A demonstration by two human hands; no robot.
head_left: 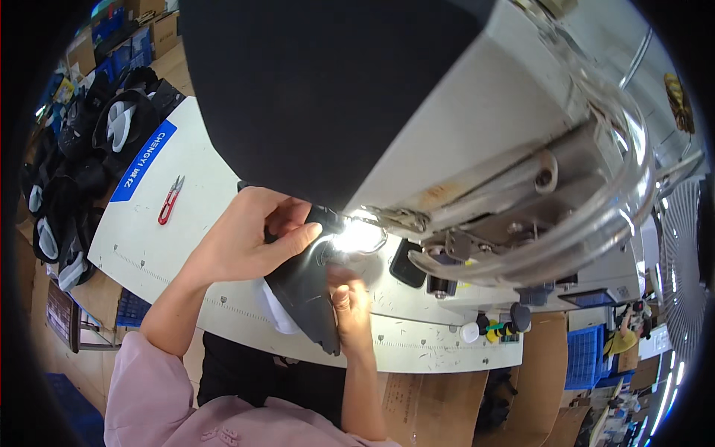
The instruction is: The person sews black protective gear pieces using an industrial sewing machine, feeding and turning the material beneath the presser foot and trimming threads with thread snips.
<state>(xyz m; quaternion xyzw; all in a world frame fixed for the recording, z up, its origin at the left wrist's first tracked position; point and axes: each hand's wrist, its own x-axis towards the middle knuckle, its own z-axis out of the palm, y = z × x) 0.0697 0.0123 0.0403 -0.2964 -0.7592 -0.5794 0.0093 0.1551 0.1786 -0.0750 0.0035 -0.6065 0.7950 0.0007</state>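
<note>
My left hand (pixel 249 238) grips the upper edge of a dark shoe upper piece (pixel 305 294), thumb pressed on top near the needle. From below, my right hand (pixel 348 305) holds the same piece, fingers under its lower part. The piece sits beneath the head of a grey industrial sewing machine (pixel 477 134), where a bright lamp (pixel 357 237) glares over the needle area. A white lining shows at the piece's left edge.
Red thread snips (pixel 170 200) lie on the white machine table (pixel 149 246) to the left. A pile of black shoe uppers (pixel 82 164) fills the far left. Blue crates (pixel 585 361) and cardboard stand at the right, and a fan (pixel 681 261) is at the edge.
</note>
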